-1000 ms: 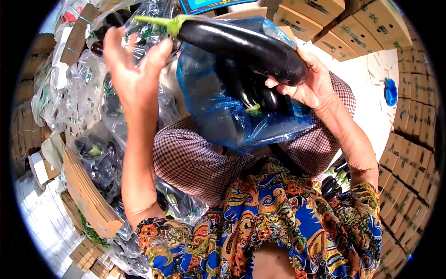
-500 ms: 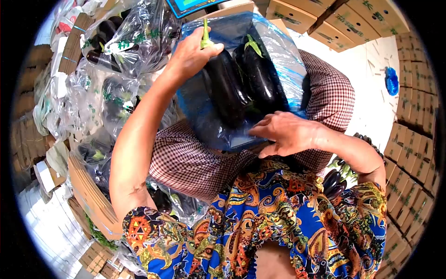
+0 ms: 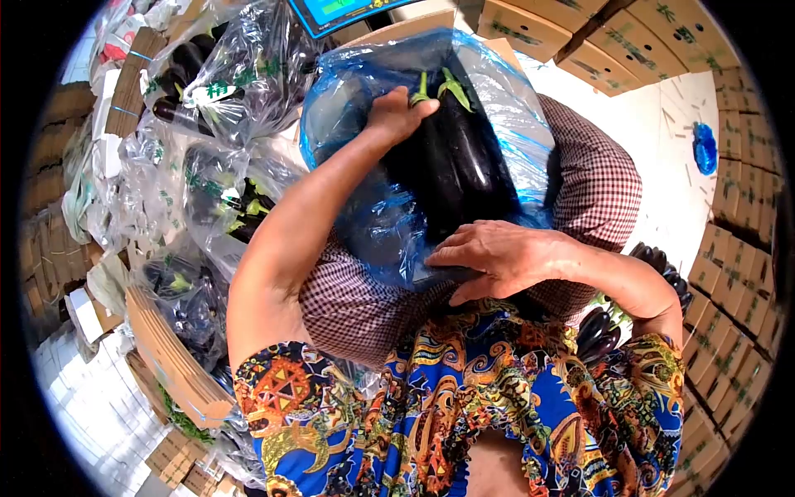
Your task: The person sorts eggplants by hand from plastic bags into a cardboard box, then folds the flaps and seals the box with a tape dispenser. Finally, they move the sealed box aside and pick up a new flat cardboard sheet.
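Nearest of all, here's the blue, orange and yellow patterned top (image 3: 513, 364), and just past it the red-and-white checked trousers (image 3: 352, 306), legs folded. In comes the right hand (image 3: 501, 255), palm down at the near side of the crinkled, translucent blue plastic bag (image 3: 381, 236); its fingers lie close together, slightly bent, thumb apart, and whether the fingertips touch what's inside, I can't tell. In the bag, side by side, lie a glossy dark purple eggplant (image 3: 441, 170) and a second dark purple eggplant (image 3: 474, 157), green caps at the far end. And there's the left hand (image 3: 401, 113), thumb and fingers clamped on the first one's green stem!

Off to the left, clear printed plastic bags (image 3: 248, 83) hold more eggplants. Beyond the blue bag sits a blue-framed device with a lit display (image 3: 338, 10). Out right, a crumpled blue plastic piece (image 3: 705, 149) lies on the pale floor (image 3: 658, 137), and further over, stacked brown cardboard cartons (image 3: 633, 45)!
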### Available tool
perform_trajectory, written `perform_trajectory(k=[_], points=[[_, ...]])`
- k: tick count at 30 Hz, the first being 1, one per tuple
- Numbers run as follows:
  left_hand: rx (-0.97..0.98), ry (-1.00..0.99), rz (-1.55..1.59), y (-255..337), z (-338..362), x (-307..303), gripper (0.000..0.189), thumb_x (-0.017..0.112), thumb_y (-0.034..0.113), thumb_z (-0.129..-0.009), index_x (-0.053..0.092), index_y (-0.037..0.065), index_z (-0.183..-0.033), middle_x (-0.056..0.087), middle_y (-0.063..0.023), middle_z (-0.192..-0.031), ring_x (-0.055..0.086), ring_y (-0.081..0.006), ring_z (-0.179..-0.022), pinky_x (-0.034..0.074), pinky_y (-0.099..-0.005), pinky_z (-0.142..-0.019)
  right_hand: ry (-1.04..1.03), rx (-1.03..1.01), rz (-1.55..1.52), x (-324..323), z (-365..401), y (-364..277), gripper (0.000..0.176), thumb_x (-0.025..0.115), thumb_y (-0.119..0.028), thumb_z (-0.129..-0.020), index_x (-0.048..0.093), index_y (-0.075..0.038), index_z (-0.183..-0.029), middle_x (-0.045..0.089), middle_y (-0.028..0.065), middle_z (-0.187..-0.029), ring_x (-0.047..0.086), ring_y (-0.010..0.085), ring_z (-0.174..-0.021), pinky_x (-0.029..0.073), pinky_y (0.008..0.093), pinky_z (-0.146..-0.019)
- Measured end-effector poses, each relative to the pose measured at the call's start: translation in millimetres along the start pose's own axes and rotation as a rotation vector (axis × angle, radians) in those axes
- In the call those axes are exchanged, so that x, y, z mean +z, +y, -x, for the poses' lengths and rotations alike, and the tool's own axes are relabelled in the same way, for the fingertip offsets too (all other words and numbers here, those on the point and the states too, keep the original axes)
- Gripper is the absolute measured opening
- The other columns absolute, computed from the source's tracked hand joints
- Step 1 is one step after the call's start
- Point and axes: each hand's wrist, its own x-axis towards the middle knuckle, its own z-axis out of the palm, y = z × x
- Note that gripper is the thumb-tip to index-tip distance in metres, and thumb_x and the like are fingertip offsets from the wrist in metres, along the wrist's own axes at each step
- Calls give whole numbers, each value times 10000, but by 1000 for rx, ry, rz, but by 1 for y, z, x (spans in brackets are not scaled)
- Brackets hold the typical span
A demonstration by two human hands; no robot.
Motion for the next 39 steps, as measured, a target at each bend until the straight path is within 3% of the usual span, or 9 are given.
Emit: perform_trajectory(k=[3,7,9,11,15,26,32,37,39], points=[[102,-97,-127,3,5,-2,603,620,559,-801,597,-6,-1009,635,-270,-1047,590,-449,-1019,467,-489,-871,-103,43,-76,-9,-1,0,658,620,-484,-875,541,44,-1260,624,225,-1130,579,368,-1065,472,434,-897],[-171,-241,197,14,22,-13,604,640,470,-833,550,-30,-1160,640,-271,-1061,680,-398,-818,575,-448,-698,-106,21,-144,-21,4,1,679,619,-495,-871,540,64,-1248,618,254,-1124,588,394,-1040,480,438,-892],[-83,-286,112,19,32,-28,633,654,427,-839,491,-47,-1226,648,-280,-1013,691,-377,-724,586,-432,-633,-162,18,-159,-32,3,-1,706,606,-523,-869,542,77,-1235,617,257,-1141,598,403,-1033,487,429,-899],[47,-263,-74,23,39,-46,635,644,420,-870,458,-46,-1258,655,-184,-918,679,-251,-825,568,-387,-526,-85,-27,-219,-49,6,-3,655,609,-461,-885,536,85,-1240,621,258,-1143,592,397,-1061,481,425,-915],[76,-475,394,39,82,-116,463,611,256,-930,501,38,-1324,672,-120,-969,654,-161,-803,562,-291,-641,166,72,-209,-82,9,1,445,681,-268,-863,590,20,-1190,654,204,-1095,653,324,-984,516,377,-837],[-269,106,1160,-118,206,-142,291,599,182,-938,593,7,-1171,654,-75,-899,636,-133,-755,523,-249,-660,133,262,-262,-67,-16,42,430,620,-304,-932,573,33,-1195,662,204,-1037,663,338,-931,529,375,-785],[-435,710,928,-218,241,-107,195,617,178,-937,626,52,-1086,648,-15,-904,605,-87,-764,495,-227,-672,108,225,-194,-61,-28,45,402,638,-211,-909,553,26,-1223,650,211,-1043,649,358,-939,521,381,-791],[-483,671,527,-296,248,-56,328,621,194,-904,606,50,-1198,648,-36,-1031,600,-150,-933,488,-289,-786,36,377,-209,-67,-33,29,404,658,-126,-874,552,13,-1239,652,182,-1019,660,295,-912,521,364,-785],[-635,412,502,-287,249,-43,377,667,173,-871,579,41,-1212,664,-91,-1003,620,-160,-902,489,-286,-796,84,388,-238,-59,-34,32,391,665,-106,-870,565,-2,-1233,656,171,-1041,665,259,-914,531,349,-773]])
